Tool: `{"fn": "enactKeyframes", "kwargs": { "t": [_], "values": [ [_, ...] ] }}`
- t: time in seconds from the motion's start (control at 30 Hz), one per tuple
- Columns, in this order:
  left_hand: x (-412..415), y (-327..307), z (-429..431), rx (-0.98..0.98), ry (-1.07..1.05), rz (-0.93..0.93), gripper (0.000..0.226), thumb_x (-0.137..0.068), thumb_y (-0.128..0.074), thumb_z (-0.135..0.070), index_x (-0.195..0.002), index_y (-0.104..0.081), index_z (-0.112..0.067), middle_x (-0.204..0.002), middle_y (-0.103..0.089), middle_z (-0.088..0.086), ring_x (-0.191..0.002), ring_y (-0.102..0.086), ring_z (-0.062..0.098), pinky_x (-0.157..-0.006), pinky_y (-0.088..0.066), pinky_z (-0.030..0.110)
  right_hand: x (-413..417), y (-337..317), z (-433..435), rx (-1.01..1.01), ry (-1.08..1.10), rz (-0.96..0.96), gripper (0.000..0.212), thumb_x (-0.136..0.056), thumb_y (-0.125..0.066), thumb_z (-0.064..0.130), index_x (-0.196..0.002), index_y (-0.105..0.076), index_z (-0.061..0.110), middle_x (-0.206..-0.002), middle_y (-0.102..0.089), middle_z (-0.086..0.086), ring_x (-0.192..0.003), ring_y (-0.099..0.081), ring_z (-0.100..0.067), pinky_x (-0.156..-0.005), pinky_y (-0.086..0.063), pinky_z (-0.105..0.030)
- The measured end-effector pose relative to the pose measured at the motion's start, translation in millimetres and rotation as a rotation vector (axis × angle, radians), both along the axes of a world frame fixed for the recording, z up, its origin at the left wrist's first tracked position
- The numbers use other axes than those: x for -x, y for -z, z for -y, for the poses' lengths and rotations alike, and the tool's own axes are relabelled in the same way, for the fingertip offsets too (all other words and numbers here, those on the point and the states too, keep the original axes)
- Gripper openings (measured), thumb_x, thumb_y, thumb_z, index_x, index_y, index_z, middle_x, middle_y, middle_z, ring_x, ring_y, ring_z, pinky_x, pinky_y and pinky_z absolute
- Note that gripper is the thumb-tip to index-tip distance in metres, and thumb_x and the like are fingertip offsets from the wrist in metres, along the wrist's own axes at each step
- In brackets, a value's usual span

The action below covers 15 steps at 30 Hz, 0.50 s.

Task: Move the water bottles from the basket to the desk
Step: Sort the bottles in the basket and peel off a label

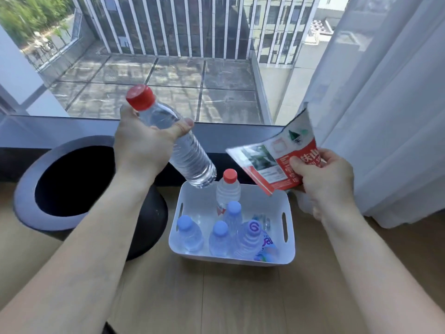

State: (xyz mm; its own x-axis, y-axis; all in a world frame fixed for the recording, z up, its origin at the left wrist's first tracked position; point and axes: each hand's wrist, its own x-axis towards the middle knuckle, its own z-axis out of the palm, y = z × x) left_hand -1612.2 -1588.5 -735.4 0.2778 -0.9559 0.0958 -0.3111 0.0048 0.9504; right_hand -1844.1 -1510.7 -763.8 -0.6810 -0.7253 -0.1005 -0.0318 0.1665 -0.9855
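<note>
Wooden floor (240,297), window (168,56), white curtain (385,116)

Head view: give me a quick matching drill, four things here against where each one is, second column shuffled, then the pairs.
Things
1. label-less bottle
2. red-and-white wrapper
3. black bin
4. swirl-capped bottle

Places
A. pinched in the right hand
B. standing in the white basket
C. gripped in the left hand
D. beside the basket, on its left

Pairs: 1-C, 2-A, 3-D, 4-B
</note>
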Motion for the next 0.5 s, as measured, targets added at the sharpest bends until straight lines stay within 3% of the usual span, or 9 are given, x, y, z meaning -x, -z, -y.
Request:
{"fn": "enactKeyframes", "kwargs": {
  "t": [0.1, 0.17, 0.3, 0.37, 0.5],
  "values": [
    [-1.1, 3.7, 3.6, 0.025, 0.006, 0.060, 0.080, -0.035, -0.080, -0.061, -0.100, -0.051, -0.024, -0.098, -0.066, -0.002, -0.095, -0.065, 0.022, -0.089, -0.051, 0.048, 20.6, 12.4, -7.6, -0.305, -0.109, -0.525, 0.021, -0.074, -0.070, 0.018, -0.092, -0.061, 0.016, -0.094, -0.069, -0.011, -0.087, -0.063, -0.030, -0.071, -0.043, -0.029],
    [-1.9, 7.0, 4.7, 0.029, 0.038, 0.078, 0.081, -0.036, -0.081, -0.059, -0.102, -0.053, -0.021, -0.101, -0.067, 0.001, -0.095, -0.065, 0.022, -0.088, -0.052, 0.048, 23.9, 27.5, -13.3, -0.533, -0.231, -0.720, 0.024, -0.077, -0.065, 0.015, -0.100, -0.059, 0.013, -0.099, -0.066, -0.015, -0.089, -0.058, -0.034, -0.069, -0.038, -0.029],
    [-0.6, 10.6, 6.3, 0.026, 0.095, 0.092, 0.083, -0.038, -0.081, -0.060, -0.106, -0.055, -0.019, -0.105, -0.067, 0.000, -0.096, -0.065, 0.017, -0.086, -0.053, 0.048, 21.2, 48.6, -14.6, -0.913, -0.421, -0.781, 0.011, -0.077, -0.066, 0.011, -0.084, -0.057, 0.008, -0.085, -0.059, -0.011, -0.077, -0.054, -0.030, -0.061, -0.040, -0.029],
    [1.3, 13.0, 5.6, 0.036, 0.079, 0.129, 0.082, -0.040, -0.080, -0.060, -0.106, -0.053, -0.020, -0.106, -0.066, -0.002, -0.094, -0.066, 0.016, -0.087, -0.053, 0.044, 19.0, 56.2, -14.3, -0.977, -0.455, -0.744, 0.015, -0.077, -0.062, 0.006, -0.071, -0.048, 0.008, -0.076, -0.052, -0.010, -0.074, -0.050, -0.029, -0.056, -0.037, -0.029],
    [4.7, 25.6, 8.6, 0.023, 0.059, 0.209, 0.075, -0.048, -0.082, -0.054, -0.108, -0.050, -0.022, -0.104, -0.065, -0.003, -0.095, -0.064, 0.019, -0.090, -0.050, 0.041, 15.7, 65.6, -18.8, -1.019, -0.520, -0.718, 0.018, -0.077, -0.055, 0.000, -0.065, -0.043, 0.008, -0.073, -0.050, -0.009, -0.075, -0.048, -0.028, -0.055, -0.036, -0.026]
  ]
}}
